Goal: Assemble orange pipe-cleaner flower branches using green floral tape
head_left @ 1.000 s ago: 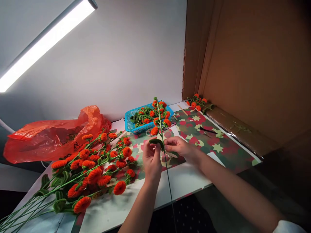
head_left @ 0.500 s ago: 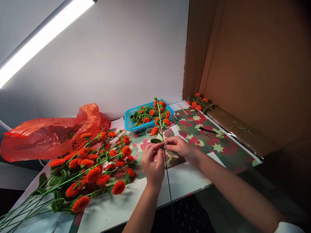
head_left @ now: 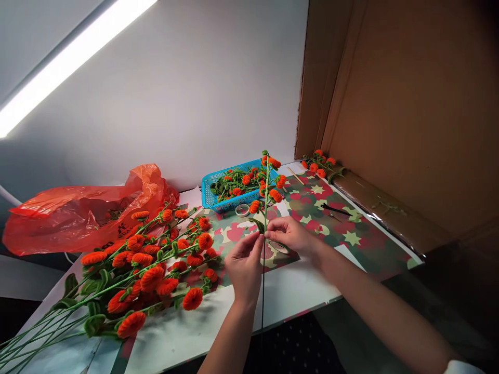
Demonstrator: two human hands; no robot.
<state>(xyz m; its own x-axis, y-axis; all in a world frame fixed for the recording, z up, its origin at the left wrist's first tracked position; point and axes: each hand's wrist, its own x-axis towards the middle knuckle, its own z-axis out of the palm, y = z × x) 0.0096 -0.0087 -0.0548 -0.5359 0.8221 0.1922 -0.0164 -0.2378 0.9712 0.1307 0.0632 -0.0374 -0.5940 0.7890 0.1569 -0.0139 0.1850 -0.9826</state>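
Note:
Both hands meet at the middle of an upright flower stem [head_left: 265,208], a thin green wire topped with small orange pom-pom blooms. My left hand [head_left: 244,265] pinches the stem just under a green fuzzy leaf [head_left: 257,224]. My right hand [head_left: 290,235] pinches the same stem from the right, fingers closed; something pale shows under it that I cannot make out. The wire's lower end hangs down past the table's front edge.
A heap of finished orange flower stems [head_left: 148,265] lies at the left. Behind it sits an orange plastic bag [head_left: 78,213]. A blue basket [head_left: 224,189] holds loose blooms. A tape ring [head_left: 242,210], scissors [head_left: 333,209] and a cardboard wall [head_left: 390,104] are at the right.
The stem has swung upright and shifted slightly right. The green leaf has gone from lying flat above my left fingers to standing close against the stem.

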